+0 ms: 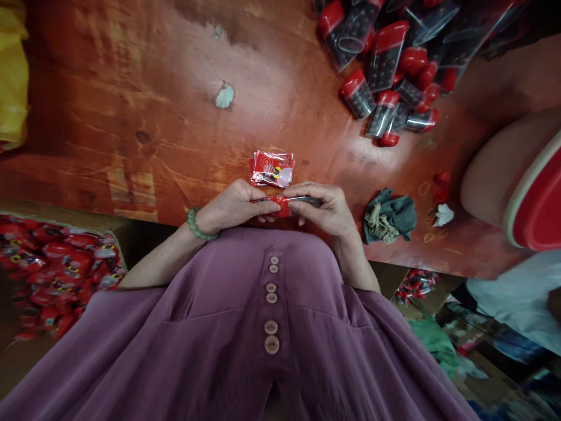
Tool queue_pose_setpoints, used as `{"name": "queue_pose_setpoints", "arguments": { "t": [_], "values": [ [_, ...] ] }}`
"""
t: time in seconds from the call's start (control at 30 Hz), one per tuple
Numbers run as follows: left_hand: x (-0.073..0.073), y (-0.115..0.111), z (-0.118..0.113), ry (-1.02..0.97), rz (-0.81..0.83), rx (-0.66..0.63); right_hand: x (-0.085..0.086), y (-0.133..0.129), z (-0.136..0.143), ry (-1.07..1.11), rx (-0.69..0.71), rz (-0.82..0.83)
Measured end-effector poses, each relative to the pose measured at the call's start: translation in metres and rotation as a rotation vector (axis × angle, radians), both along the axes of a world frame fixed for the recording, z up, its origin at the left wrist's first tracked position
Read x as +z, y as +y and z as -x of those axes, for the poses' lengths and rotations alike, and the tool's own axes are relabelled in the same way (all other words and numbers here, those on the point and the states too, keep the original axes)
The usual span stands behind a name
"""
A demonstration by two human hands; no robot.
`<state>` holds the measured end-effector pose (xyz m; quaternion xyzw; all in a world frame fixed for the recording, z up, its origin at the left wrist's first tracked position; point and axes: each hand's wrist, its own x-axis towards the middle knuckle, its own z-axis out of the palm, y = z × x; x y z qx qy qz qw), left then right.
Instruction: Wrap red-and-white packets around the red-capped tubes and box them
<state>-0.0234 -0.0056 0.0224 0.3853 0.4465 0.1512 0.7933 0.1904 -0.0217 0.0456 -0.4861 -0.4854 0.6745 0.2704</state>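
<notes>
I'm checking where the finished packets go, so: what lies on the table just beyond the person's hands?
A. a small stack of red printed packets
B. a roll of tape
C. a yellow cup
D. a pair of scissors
A: a small stack of red printed packets lies on the table just past the left hand and right hand.

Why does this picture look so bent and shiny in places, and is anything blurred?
Head view: the wide lens bows the table edge and stretches the purple shirt at the bottom. Soft glare whitens the tabletop's upper middle and glints on the red-capped tubes. The left hand, right hand and red packet are sharp; the lower right corner smears.
</notes>
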Motion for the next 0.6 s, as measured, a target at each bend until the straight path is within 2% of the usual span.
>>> {"name": "queue_pose_setpoints", "arguments": {
  "t": [0.2, 0.43, 0.6],
  "values": [
    [-0.006, 0.0, -0.001, -0.088, 0.111, 0.035, -0.007, -0.003, -0.002, -0.061, -0.011, 0.001],
    [-0.008, -0.001, -0.003, -0.114, 0.013, 0.049, -0.004, 0.008, -0.001, -0.13, 0.124, -0.265],
    [0.0, 0.001, -0.004, -0.029, -0.095, 0.079, -0.004, 0.004, 0.006, -0.155, 0.031, -0.242]
  ]
}}
